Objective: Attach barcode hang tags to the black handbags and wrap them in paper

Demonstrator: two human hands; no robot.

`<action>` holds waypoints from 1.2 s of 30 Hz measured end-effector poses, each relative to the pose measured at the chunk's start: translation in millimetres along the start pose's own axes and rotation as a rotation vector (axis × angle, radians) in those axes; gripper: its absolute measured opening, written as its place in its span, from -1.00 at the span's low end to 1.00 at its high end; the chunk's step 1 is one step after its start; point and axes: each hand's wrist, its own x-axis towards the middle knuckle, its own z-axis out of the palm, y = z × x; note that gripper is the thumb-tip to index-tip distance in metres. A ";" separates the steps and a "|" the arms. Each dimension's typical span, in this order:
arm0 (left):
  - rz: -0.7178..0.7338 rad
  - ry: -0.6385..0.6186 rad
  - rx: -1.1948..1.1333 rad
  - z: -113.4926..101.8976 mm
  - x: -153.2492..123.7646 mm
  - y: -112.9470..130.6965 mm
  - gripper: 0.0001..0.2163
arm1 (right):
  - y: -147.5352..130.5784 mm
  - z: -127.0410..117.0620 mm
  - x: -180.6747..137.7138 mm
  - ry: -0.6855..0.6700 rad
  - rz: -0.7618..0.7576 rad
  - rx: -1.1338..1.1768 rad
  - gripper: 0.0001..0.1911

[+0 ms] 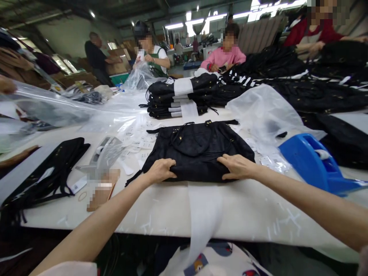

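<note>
A folded black garment [198, 149] with small gold fittings lies on the white table [253, 214] in front of me. My left hand [161, 170] grips its near left edge, fingers curled over the fabric. On the near right edge rests my right hand [237, 166], fingers bent down onto the cloth. A white paper strip [204, 214] runs out from under the garment and hangs over the table's front edge.
A blue tape dispenser [313, 163] sits at the right. Clear plastic bags [264, 111] and small white tags [140, 143] lie behind. A stack of banded black garments [172, 99] stands farther back. Another black garment [48, 172] lies left. Several people work across the table.
</note>
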 end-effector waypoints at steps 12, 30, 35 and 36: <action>-0.119 -0.189 -0.189 -14.8 29.4 -28.1 -0.77 | 26.1 11.5 36.9 -0.177 0.128 0.499 -0.56; -0.070 -0.051 0.192 12.4 59.6 25.3 -0.52 | 12.8 13.8 44.6 -0.154 0.129 0.034 -0.58; -0.058 -0.046 0.192 24.1 61.3 24.8 -0.71 | -5.5 3.8 60.1 -0.119 0.159 0.068 -0.31; -0.052 -0.043 0.190 24.3 60.2 22.9 -0.72 | -9.1 6.8 64.3 -0.119 0.196 0.062 -0.32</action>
